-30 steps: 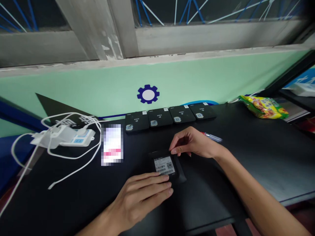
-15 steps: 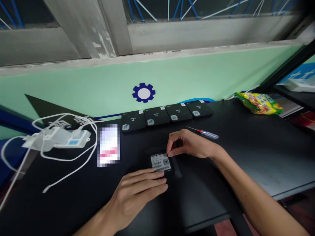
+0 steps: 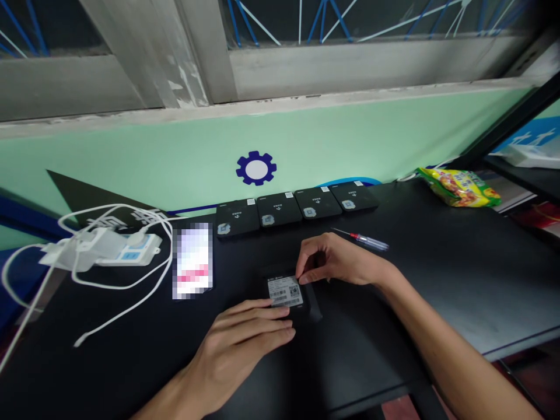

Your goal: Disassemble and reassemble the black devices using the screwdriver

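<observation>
A flat black device (image 3: 312,303) lies on the table in front of me, bearing a white label (image 3: 284,291) printed with barcodes and a square code. My left hand (image 3: 245,338) rests flat, fingers stretched out and together, its fingertips over the device's near edge and the label's lower edge. At the label's upper right corner, my right hand (image 3: 328,259) is closed in a pinch, thumb and forefinger pressed together on that corner. The corner itself is hidden behind the fingertips. Just beyond the right hand lies a screwdriver (image 3: 371,242) with a clear handle and a red collar.
Along the wall stands a row of several flat black boxes (image 3: 280,209) with small stickers. On the left are a power strip (image 3: 131,249), looped white cables (image 3: 125,319) and a pixelated bright rectangle (image 3: 192,261). A yellow-green snack bag (image 3: 464,188) lies at the back right.
Both hands stay almost where they were, with the same pinch at the label's corner. The whole view has shifted very slightly.
</observation>
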